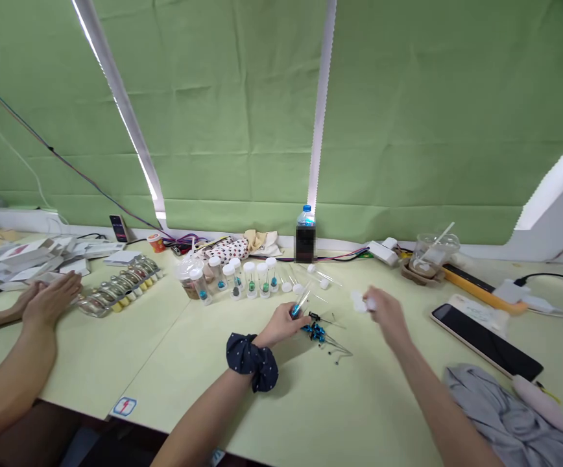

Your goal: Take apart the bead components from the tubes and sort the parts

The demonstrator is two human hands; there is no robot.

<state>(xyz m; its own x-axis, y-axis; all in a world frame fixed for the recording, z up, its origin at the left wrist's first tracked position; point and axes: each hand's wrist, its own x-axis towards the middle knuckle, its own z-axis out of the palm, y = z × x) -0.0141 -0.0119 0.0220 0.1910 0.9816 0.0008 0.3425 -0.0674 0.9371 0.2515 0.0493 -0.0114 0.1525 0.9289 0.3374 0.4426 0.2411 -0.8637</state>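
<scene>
My left hand (284, 325), with a dark dotted scrunchie (252, 362) on its wrist, is closed around a clear tube (303, 301) with something blue inside. Just right of its fingers lies a pile of small blue pieces on thin metal stems (316, 333), and a black piece (314, 316) lies at the pile's top. My right hand (387, 314) is slightly blurred, its fingers pinched on a small white cap (370, 303). More white caps (358, 301) are beside those fingertips. Behind my left hand stand several capped tubes (249, 280) holding blue or green pieces.
Loose tubes (330, 275) lie behind the pile. A bottle (305, 243) stands at the back. At right are a phone (486, 340), a yellow power strip (480, 292), a drink cup (422, 256) and grey cloth (510, 408). Another person's hands (52, 295) rest at left beside packaged items (120, 285).
</scene>
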